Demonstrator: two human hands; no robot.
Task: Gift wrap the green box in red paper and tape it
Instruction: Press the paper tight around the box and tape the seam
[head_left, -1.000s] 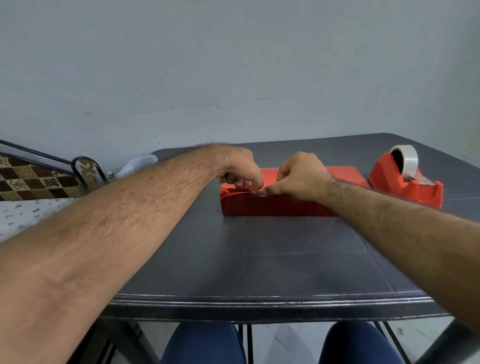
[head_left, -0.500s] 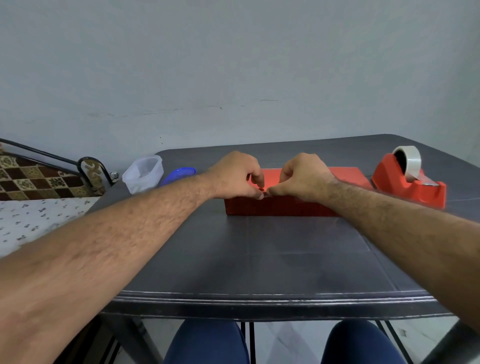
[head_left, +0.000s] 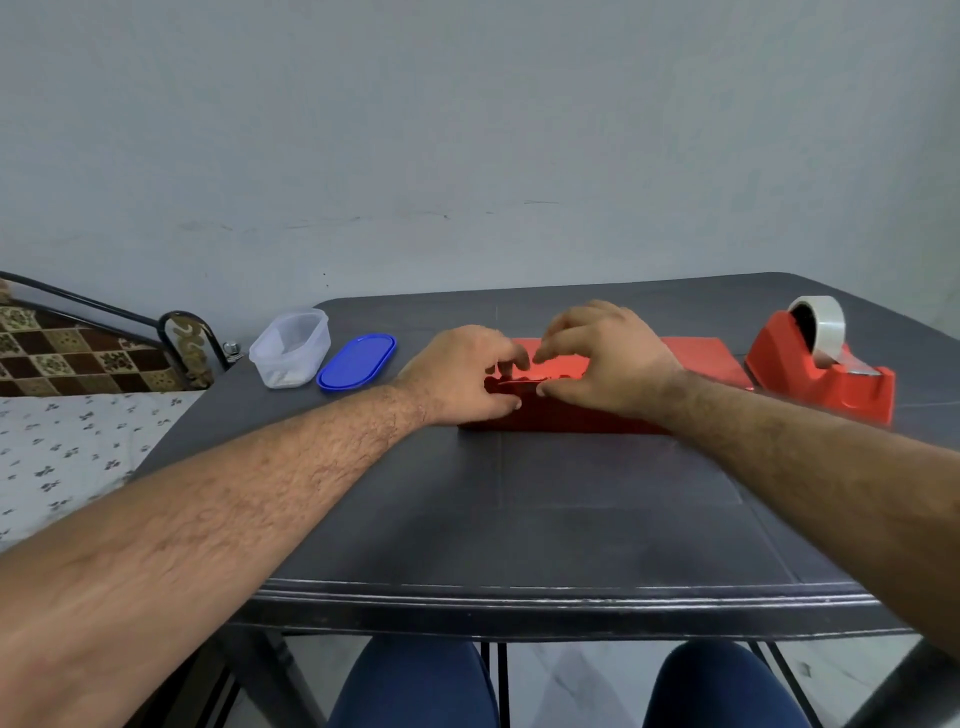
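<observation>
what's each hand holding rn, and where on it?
Both hands work the red-wrapped box at its near top edge, left end. Left hand and right hand have curled fingertips on the paper fold; exact pinch can't be told.

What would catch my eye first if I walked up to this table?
Two bare hands, the left hand and the right hand, meet over a red-wrapped box mid-table, fingers working its near edge. A red tape dispenser sits to the right; a clear tub and blue lid lie left.
</observation>
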